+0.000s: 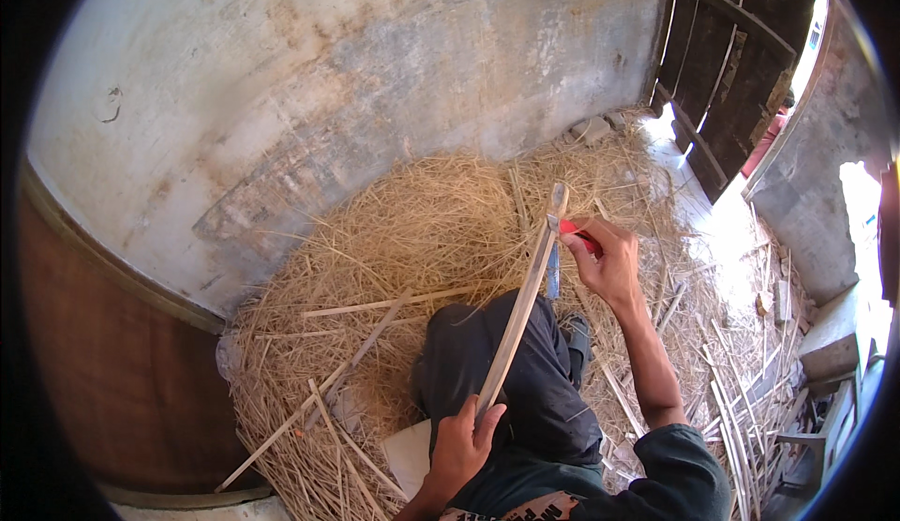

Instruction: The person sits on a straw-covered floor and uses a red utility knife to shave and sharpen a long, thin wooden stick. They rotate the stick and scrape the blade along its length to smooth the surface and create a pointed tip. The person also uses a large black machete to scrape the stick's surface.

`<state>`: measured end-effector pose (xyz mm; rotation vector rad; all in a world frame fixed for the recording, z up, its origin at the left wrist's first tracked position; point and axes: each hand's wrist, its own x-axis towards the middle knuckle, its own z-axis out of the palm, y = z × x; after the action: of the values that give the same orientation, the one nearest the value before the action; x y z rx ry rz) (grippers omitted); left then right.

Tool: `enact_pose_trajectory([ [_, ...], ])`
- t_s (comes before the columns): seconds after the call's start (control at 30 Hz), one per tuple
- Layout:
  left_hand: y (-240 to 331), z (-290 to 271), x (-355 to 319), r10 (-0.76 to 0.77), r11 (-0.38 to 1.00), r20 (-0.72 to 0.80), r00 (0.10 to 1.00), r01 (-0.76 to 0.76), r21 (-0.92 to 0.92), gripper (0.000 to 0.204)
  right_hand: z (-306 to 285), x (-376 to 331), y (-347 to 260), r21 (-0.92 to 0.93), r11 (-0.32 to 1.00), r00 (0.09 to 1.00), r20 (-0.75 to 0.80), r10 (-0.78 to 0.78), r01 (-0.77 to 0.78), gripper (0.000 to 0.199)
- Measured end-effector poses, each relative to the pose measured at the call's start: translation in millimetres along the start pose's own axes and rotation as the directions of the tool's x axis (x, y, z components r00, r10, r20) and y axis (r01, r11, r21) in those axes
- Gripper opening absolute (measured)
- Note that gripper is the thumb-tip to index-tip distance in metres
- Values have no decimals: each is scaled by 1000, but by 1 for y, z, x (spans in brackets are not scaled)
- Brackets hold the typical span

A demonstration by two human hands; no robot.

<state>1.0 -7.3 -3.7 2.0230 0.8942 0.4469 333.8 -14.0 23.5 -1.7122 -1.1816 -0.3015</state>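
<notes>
My left hand [459, 446] is closed around the near end of a long, pale split bamboo or wood strip [518, 324]. The strip slants up and away over my dark trousers [469, 343], its far end raised above the straw. My right hand [607, 258] grips a red-handled tool [583, 238] against the strip, close to that far end. Just below the tool is a bluish, narrow, blade-like piece [553, 272]; whether it belongs to the tool I cannot tell.
Straw and shavings [412, 221] cover the floor around my legs. Loose strips [300, 418] lie at left, more strips [731, 408] at right. A stained wall [375, 61] stands ahead, a plank door [731, 61] at far right. Beyond it a person in red [767, 141] partly shows.
</notes>
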Motion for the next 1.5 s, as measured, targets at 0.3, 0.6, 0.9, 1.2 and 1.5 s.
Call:
enact_pose_trajectory([
  [0.3, -11, -10, 8, -48, 995, 60, 997, 53, -89, 43, 19, -10, 17, 605, 503, 787, 487, 379, -617, 46],
  [0.6, 0, -7, 25, -61, 984, -36, 997, 54, -171, 35, 23, -64, -31, 328, 921, 942, 185, -279, 208, 26],
  [0.9, 6, -5, 33, 31, 999, -99, 995, -29, 17, 34, 14, -74, -63, 110, 951, 912, 272, -308, 289, 27],
  [1.2, 5, -8, 31, 5, 1000, -96, 995, -4, 16, 35, 17, -62, -63, 89, 955, 926, 235, -297, 284, 23],
  [1.5, -10, 8, -3, -104, 991, 36, 994, 107, -75, 33, 14, -5, 8, 32, 999, 998, 58, -14, 12, 20],
])
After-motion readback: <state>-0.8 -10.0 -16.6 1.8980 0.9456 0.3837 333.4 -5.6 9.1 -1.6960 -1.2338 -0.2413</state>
